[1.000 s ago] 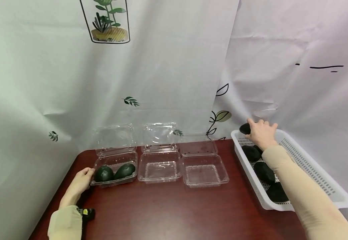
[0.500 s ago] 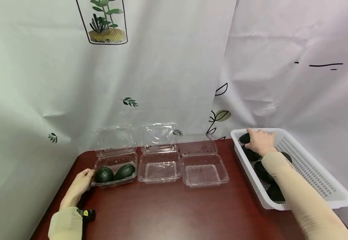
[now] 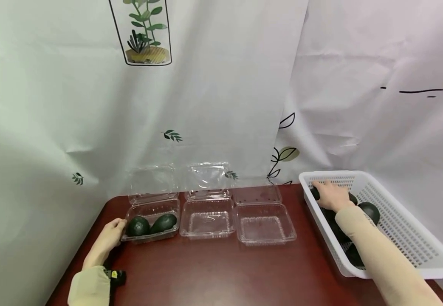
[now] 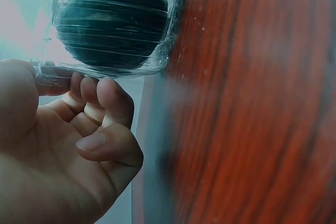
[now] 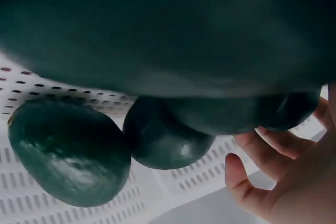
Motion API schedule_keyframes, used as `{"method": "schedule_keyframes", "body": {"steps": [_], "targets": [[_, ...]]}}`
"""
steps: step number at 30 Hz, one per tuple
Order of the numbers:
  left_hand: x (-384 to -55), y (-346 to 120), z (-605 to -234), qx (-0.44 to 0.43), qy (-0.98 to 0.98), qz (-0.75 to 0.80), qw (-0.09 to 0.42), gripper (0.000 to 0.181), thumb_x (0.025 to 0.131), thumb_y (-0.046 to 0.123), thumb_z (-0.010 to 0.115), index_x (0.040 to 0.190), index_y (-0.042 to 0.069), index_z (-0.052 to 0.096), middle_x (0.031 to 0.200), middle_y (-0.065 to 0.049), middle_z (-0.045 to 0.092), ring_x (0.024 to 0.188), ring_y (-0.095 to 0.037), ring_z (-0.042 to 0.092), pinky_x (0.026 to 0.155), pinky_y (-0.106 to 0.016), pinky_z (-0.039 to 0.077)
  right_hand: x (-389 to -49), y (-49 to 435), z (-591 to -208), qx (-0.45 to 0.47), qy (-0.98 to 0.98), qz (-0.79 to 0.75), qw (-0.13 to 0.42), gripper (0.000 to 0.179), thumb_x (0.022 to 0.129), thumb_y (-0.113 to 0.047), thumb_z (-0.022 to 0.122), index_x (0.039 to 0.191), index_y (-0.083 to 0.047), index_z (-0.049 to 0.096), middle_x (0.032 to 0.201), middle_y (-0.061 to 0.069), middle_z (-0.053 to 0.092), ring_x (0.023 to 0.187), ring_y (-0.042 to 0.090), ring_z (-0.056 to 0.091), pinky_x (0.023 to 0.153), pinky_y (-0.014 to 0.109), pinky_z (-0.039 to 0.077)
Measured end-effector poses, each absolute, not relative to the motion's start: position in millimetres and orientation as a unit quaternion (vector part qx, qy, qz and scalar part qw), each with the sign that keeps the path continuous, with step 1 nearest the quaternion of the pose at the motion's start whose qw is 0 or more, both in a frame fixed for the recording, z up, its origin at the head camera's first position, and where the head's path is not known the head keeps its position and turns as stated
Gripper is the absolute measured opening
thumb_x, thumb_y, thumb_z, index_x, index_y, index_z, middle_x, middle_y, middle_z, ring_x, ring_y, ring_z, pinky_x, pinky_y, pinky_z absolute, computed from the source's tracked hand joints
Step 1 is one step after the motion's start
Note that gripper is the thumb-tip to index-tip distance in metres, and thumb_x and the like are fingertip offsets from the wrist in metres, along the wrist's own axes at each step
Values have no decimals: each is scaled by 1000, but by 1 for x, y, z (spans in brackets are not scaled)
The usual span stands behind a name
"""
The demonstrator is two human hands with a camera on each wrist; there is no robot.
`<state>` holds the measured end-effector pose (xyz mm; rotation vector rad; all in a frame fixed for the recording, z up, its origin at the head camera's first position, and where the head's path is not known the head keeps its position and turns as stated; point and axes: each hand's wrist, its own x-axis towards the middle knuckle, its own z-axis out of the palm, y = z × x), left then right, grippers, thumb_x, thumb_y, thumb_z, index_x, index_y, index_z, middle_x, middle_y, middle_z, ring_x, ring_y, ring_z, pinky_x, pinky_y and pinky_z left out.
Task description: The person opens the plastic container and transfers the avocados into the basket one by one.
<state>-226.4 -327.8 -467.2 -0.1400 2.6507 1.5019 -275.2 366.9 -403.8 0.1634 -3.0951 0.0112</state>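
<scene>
My left hand [image 3: 110, 233] pinches the left edge of a clear plastic clamshell container [image 3: 167, 203]. Two dark green avocados [image 3: 164, 223] lie side by side in that container, its lid standing up behind. In the left wrist view, the fingers [image 4: 113, 100] curl at the container's rim, and one avocado [image 4: 110, 19] shows through the ridged wall. My right hand [image 3: 332, 195] is down in the white basket [image 3: 322, 238], gripping a dark avocado [image 3: 315, 193] near its far left corner. Several more avocados [image 5: 71, 153] lie around it, partly hidden by the hand and sleeve.
Two more clear containers, a middle one [image 3: 207, 235] and a right one [image 3: 267, 241], stand lid-up beside the left one on the red-brown table [image 3: 213, 276]. A white printed curtain [image 3: 221, 85] hangs behind. The perforated basket borders the right side.
My right hand has lowered the avocado from above the basket's far left rim into the basket. The left hand has stayed at the container's edge. The head view has shifted slightly.
</scene>
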Motion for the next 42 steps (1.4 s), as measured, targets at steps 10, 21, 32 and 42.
{"method": "schedule_keyframes", "body": {"steps": [10, 21, 32, 42], "targets": [[-228, -325, -467, -43, 866, 497, 40, 37, 109, 31, 31, 90, 2, 44, 74, -6, 45, 62, -20, 43, 57, -33, 40, -273, 371, -409, 50, -999, 13, 5, 66, 83, -28, 70, 140, -3, 46, 130, 37, 45, 115, 60, 44, 83, 79, 29], [-232, -325, -465, -36, 866, 497, 37, 39, 108, 33, 31, 89, 2, 44, 73, -7, 46, 60, -20, 43, 56, -33, 39, -268, 372, -388, 44, -999, 15, -20, 88, 79, -44, 75, 148, -9, 33, 141, 37, 31, 123, 63, 32, 81, 78, 32], [-231, -326, -470, -38, 865, 499, 36, 38, 108, 32, 31, 88, 2, 43, 72, -6, 46, 58, -19, 42, 54, -33, 39, -270, 357, -346, 78, -995, -30, 59, 108, 67, -53, 83, 151, -11, 28, 141, 32, 29, 129, 56, 20, 88, 79, 15], [-231, -327, -469, -33, 868, 495, 34, 39, 108, 33, 32, 89, 2, 44, 72, -6, 45, 55, -19, 40, 55, -34, 39, -278, 320, -313, 94, -993, -30, 56, 110, 72, -63, 76, 156, -18, 19, 149, 31, 21, 135, 55, 14, 94, 78, 11]]}}
